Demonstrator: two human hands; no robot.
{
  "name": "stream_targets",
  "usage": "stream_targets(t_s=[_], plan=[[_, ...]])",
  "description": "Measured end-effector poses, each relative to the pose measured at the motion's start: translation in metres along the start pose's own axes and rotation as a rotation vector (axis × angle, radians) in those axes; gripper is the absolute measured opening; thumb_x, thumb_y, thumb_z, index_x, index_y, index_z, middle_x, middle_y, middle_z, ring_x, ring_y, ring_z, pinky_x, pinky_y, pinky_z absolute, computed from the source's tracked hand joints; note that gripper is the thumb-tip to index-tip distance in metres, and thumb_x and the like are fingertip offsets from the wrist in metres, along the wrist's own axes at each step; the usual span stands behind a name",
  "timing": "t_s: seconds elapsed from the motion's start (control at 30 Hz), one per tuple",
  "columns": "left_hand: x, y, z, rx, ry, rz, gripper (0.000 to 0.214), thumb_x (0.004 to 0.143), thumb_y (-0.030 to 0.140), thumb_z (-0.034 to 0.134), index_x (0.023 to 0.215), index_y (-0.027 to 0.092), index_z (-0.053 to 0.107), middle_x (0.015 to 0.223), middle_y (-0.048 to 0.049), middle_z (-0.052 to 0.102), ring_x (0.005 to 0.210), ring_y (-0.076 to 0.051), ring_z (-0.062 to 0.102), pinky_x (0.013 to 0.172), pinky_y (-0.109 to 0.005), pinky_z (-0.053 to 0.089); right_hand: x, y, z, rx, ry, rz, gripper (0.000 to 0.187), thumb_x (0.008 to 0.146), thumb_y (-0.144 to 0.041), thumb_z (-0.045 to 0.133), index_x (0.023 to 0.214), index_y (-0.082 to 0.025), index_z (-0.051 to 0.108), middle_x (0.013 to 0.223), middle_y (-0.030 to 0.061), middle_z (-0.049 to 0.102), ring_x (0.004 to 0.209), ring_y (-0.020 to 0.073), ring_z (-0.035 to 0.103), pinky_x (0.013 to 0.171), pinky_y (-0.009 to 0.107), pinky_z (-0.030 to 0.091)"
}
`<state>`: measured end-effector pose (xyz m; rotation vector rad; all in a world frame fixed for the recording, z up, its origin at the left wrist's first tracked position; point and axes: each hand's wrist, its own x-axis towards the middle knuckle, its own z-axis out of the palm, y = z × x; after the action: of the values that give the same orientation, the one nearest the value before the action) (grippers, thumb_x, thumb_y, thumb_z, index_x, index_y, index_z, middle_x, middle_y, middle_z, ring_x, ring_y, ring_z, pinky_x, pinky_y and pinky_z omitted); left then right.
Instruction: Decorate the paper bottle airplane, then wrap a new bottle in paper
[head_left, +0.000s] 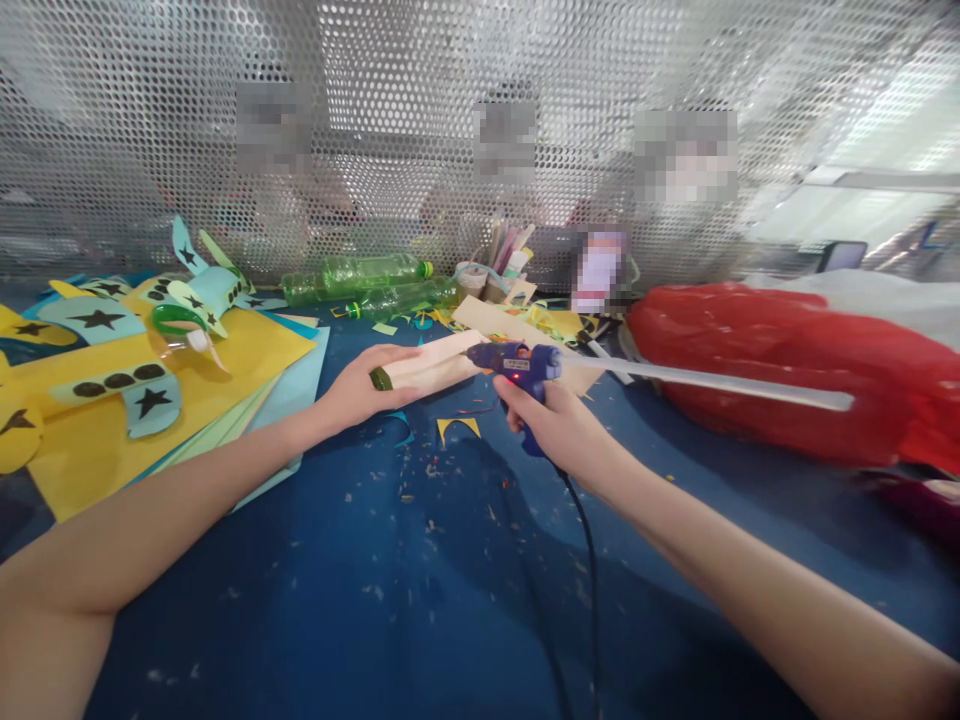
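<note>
My right hand (559, 420) is wrapped round the handle of a blue glue gun (521, 362), with a red light lit on its side. A long, whitish glue stick (720, 382) juts from its back end. The nozzle points left and meets, or nearly meets, the edge of a cream paper-wrapped bottle (439, 362). My left hand (361, 385) grips that bottle at its left end, where a bit of green plastic shows. Just below lie a yellow paper offcut (457, 430) and a blue paper offcut (401, 428).
Paper-covered bottle planes (112, 375) rest on coloured sheets (255, 365) at the left. Green bottles (367, 272) and a cup of sticks (495, 270) line the mesh wall (405, 90). A red plastic bag (780, 370) lies right. The gun's black cord (590, 560) runs toward me.
</note>
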<state>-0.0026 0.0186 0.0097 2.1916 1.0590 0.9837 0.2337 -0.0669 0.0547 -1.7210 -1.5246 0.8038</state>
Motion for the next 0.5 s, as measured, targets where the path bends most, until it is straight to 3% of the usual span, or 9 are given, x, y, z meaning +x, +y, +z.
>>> stream_targets(t_s=[0.2,0.5], plan=[[0.000,0.001,0.000,-0.005,0.006,-0.021,0.049,0.075,0.045,0.072,0.121,0.031,0.062,0.128,-0.0014,0.061,0.119,-0.025,0.056,0.105,-0.045,0.043,-0.008,-0.010,0.007,-0.079,-0.080,-0.050,0.053,0.080,-0.067,0.045,0.053,-0.021,0.047,0.047,-0.0011,0.047,0.045,0.0114,0.043,0.049,0.027,0.033],[0.000,0.003,-0.001,0.037,-0.001,-0.005,0.046,0.077,0.043,0.071,0.121,0.030,0.062,0.128,-0.0001,0.062,0.121,-0.024,0.055,0.107,-0.044,0.042,0.006,0.007,-0.007,-0.002,0.021,-0.040,0.052,0.078,-0.068,0.049,0.058,-0.020,0.049,0.053,0.0009,0.053,0.050,0.0124,0.049,0.052,0.027,0.039]])
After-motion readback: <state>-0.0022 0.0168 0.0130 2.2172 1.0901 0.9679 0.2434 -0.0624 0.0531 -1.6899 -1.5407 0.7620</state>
